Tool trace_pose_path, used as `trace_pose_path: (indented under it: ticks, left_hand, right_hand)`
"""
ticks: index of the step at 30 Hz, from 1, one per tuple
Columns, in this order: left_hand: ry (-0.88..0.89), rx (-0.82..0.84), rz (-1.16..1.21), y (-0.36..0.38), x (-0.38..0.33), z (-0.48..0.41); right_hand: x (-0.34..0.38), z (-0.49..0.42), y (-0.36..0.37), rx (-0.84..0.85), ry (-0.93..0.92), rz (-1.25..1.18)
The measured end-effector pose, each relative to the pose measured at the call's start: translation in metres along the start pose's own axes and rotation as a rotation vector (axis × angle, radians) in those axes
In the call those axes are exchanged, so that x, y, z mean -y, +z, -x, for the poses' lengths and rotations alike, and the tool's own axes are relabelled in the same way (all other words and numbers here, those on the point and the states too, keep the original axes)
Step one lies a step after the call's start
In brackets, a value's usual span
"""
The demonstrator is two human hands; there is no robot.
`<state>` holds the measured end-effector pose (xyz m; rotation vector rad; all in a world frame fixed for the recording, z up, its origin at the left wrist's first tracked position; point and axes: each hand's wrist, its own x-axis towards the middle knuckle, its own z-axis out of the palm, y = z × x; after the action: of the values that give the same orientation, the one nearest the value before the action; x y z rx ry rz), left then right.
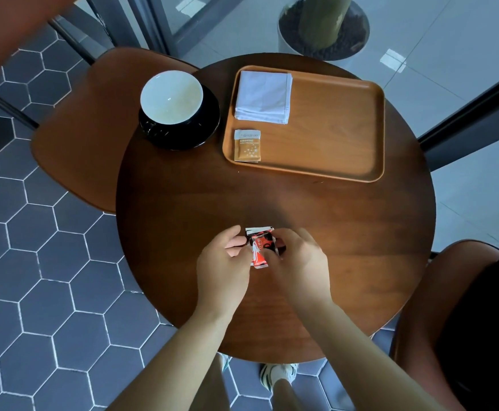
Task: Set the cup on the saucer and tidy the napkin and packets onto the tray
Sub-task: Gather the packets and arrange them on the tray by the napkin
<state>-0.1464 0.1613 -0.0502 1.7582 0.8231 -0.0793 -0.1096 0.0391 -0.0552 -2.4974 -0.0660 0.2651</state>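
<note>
A white-lined cup (pixel 171 97) stands on the black saucer (pixel 206 126) at the table's far left. The wooden tray (pixel 331 137) at the far right carries a folded white napkin (pixel 263 97) in its far left corner and a brown packet (pixel 246 145) in its near left corner. Near the table's front edge, my left hand (pixel 223 271) and my right hand (pixel 297 265) both pinch red and black packets (pixel 259 247) just above the tabletop. My fingers cover part of these packets.
The round dark wooden table (pixel 272 209) stands on a hexagon-tiled floor. A brown chair (pixel 88 129) is at the left and another chair (pixel 438 307) at the right. A plant pot (pixel 322 28) sits behind the table by glass panels.
</note>
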Motion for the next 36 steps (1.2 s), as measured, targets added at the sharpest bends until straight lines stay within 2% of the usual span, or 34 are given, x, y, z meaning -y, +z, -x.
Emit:
trace_pose_path:
  ticks: [12,17,22,25,29,33,36]
  left_hand:
    - [-0.018,-0.036,0.02,0.014,-0.005,-0.002]
    - [0.006,-0.087,0.026,0.021,-0.01,-0.005]
    - [0.011,-0.065,0.042,0.021,-0.011,-0.006]
    - [-0.011,-0.046,0.113,0.019,-0.01,-0.005]
    - [-0.06,-0.026,0.245,0.018,-0.014,-0.002]
    - [-0.093,0.019,0.365,0.016,-0.022,0.0]
    - [-0.087,0.052,0.388,0.014,-0.027,-0.001]
  right_hand:
    - [-0.005,0.001,-0.002,-0.034,0.005,-0.12]
    - [-0.007,0.0,-0.005,-0.015,0.014,-0.168]
    - [-0.012,0.0,-0.009,0.015,0.035,-0.241]
    - [-0.015,0.0,-0.013,0.044,0.068,-0.34]
    - [-0.02,-0.001,-0.02,0.109,0.206,-0.474]
    - [-0.02,-0.006,-0.028,0.225,0.197,-0.583]
    - [-0.019,-0.012,-0.034,0.199,0.236,-0.656]
